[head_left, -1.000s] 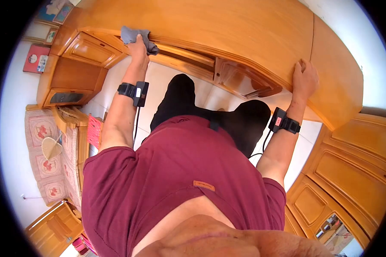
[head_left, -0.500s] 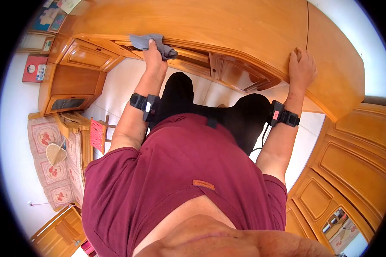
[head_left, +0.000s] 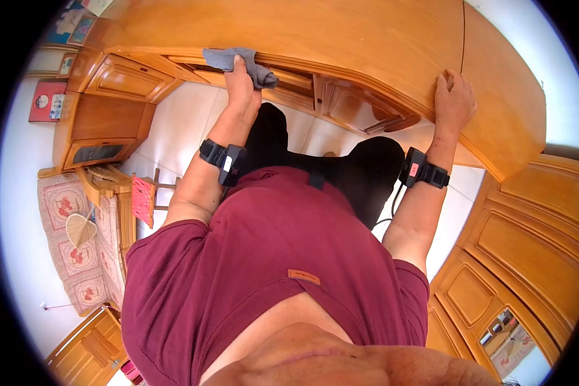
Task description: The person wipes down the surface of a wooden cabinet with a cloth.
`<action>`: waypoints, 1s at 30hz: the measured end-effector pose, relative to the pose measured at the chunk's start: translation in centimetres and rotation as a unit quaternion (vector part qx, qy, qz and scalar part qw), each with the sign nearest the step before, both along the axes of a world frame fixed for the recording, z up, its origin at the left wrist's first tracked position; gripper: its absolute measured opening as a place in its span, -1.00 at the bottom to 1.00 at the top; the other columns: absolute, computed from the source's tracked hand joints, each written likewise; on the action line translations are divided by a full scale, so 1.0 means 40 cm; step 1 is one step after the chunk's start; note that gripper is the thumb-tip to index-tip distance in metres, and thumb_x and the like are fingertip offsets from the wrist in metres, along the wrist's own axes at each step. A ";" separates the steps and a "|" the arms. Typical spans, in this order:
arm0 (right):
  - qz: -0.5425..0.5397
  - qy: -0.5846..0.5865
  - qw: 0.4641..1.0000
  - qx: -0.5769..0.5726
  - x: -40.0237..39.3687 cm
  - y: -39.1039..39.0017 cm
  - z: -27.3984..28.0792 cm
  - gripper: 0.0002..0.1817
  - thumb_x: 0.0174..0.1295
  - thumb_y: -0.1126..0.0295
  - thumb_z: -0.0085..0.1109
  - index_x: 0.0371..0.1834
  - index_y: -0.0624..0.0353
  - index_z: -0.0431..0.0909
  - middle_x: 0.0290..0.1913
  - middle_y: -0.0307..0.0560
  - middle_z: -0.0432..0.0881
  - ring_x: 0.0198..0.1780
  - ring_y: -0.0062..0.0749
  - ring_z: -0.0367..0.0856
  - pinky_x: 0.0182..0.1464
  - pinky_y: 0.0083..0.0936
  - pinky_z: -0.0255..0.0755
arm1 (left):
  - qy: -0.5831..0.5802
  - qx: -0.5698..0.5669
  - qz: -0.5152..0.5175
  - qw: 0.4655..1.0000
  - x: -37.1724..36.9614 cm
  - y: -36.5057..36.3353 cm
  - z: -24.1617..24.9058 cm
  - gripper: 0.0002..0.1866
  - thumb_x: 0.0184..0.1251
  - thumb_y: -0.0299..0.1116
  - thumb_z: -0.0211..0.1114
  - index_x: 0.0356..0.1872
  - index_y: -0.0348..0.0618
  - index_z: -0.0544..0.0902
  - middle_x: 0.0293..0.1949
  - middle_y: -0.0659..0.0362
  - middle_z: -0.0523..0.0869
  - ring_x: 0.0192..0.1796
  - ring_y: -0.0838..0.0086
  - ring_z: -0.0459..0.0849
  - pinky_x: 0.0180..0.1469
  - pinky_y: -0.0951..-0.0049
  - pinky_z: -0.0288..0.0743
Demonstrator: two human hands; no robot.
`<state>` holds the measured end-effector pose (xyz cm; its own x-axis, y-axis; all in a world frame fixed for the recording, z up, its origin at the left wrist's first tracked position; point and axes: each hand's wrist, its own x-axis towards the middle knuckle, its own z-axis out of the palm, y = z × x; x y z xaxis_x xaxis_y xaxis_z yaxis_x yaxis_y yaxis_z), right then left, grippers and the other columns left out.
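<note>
My left hand (head_left: 241,83) grips a grey cloth (head_left: 225,58) and presses it against the front edge of a wooden desk top (head_left: 341,32). My right hand (head_left: 453,96) rests flat on the same edge farther right, fingers spread, holding nothing. Both wrists carry black bands with small devices. Below the edge sit a drawer front (head_left: 116,78) at the left and a carved door (head_left: 357,109) near the middle.
My legs in dark trousers stand on a pale tiled floor (head_left: 186,128). A wooden bench with patterned cushions (head_left: 83,244) and a straw fan lies at the left. Wooden cabinet doors (head_left: 527,244) fill the right side. Framed pictures hang at the upper left.
My left hand has slid the grey cloth to the right along the desk edge. The right hand has stayed in place on the edge.
</note>
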<state>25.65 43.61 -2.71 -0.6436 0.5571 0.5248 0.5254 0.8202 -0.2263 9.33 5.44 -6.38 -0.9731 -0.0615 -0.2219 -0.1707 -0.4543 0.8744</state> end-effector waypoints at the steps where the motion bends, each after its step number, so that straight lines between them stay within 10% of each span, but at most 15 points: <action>1: -0.001 -0.001 1.000 -0.001 0.000 0.000 0.000 -0.64 0.27 0.07 0.19 0.06 -0.10 0.69 0.23 -0.11 0.62 0.36 -0.06 0.43 0.39 -0.08 0.18 | -0.003 -0.002 0.001 1.000 0.001 0.001 0.001 -0.62 0.66 -0.19 -0.06 0.22 -0.30 0.39 0.03 0.01 0.61 -0.13 0.14 0.69 -0.03 -0.02 0.69; 3: 0.001 -0.002 1.000 -0.009 0.000 -0.001 0.003 -0.64 0.27 0.07 0.19 0.07 -0.10 0.69 0.24 -0.11 0.61 0.36 -0.06 0.43 0.40 -0.08 0.17 | -0.006 -0.004 0.002 1.000 0.002 0.005 -0.001 -0.61 0.66 -0.18 -0.06 0.23 -0.30 0.39 0.05 0.02 0.60 -0.12 0.14 0.69 -0.02 -0.02 0.68; 5: 0.002 -0.003 1.000 -0.017 0.001 -0.003 0.002 -0.64 0.27 0.07 0.18 0.07 -0.11 0.69 0.25 -0.12 0.61 0.37 -0.06 0.42 0.40 -0.08 0.16 | 0.006 0.069 0.018 0.997 0.000 0.011 -0.007 -0.75 0.66 -0.26 -0.06 0.09 -0.21 0.39 -0.25 0.05 0.60 -0.45 0.20 0.66 -0.41 0.16 0.67; 30: 0.005 0.004 1.000 0.007 -0.004 -0.001 0.003 -0.66 0.26 0.09 0.18 0.02 -0.07 0.70 0.18 -0.15 0.65 0.32 -0.14 0.47 0.35 -0.10 0.23 | -0.036 0.039 -0.006 0.999 0.045 0.074 -0.029 -0.62 0.66 -0.09 -0.07 0.08 -0.24 0.46 -0.25 0.02 0.64 -0.28 0.16 0.69 -0.29 0.02 0.64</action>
